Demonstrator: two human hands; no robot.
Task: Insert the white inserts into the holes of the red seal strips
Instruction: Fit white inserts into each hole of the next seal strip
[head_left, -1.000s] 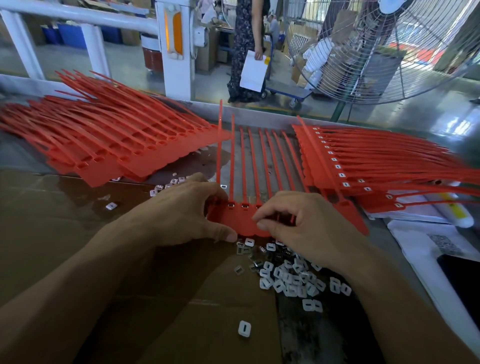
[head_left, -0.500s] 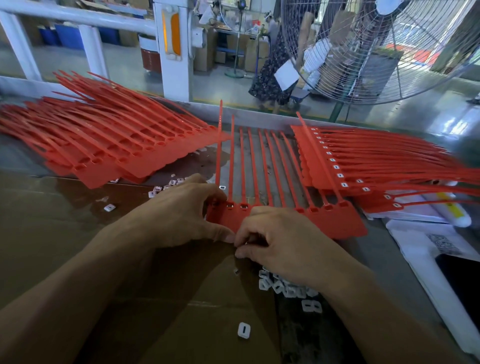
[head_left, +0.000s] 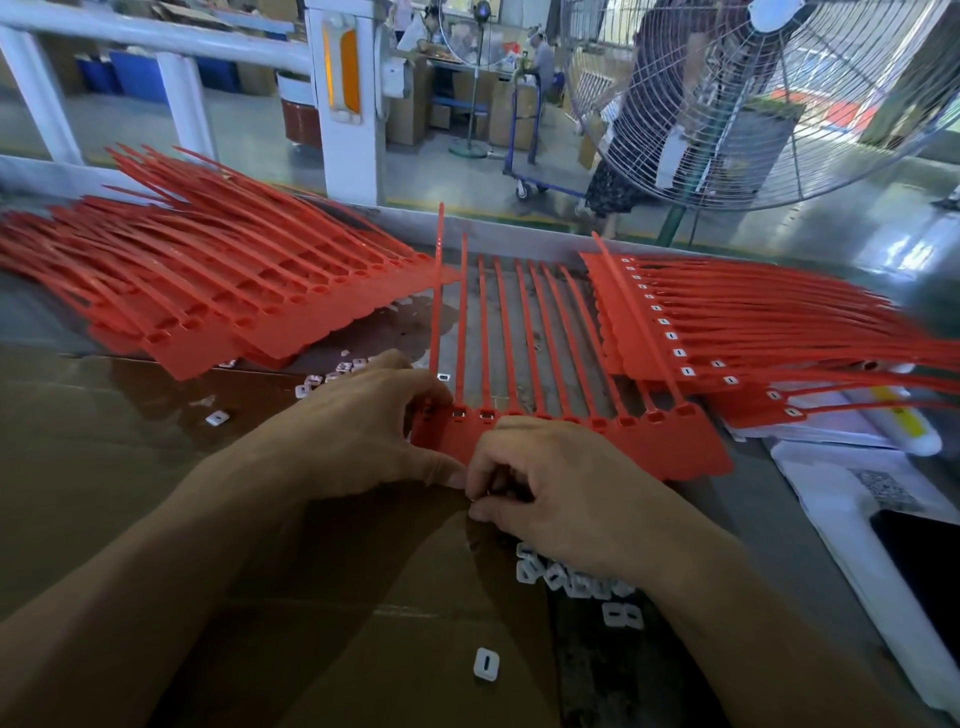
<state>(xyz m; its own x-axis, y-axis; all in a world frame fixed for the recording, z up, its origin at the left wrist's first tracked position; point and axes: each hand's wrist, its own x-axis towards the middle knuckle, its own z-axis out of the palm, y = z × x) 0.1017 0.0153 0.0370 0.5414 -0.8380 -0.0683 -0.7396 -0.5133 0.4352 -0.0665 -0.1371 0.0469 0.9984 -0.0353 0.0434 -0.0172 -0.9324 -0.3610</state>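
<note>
Red seal strips (head_left: 644, 447), white inserts (head_left: 487, 664) (each with a dark slot), brown cardboard (head_left: 130, 467).

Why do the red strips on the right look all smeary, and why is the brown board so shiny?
Head view: the right pile of red strips streaks into blur toward the frame edge, where the wide lens stretches things; the cardboard has a glossy face that throws back overhead light; both hands look sharp.

Glossy grey factory floor (head_left: 249, 124), white railing (head_left: 156, 36), big caged fan (head_left: 769, 98)
</note>
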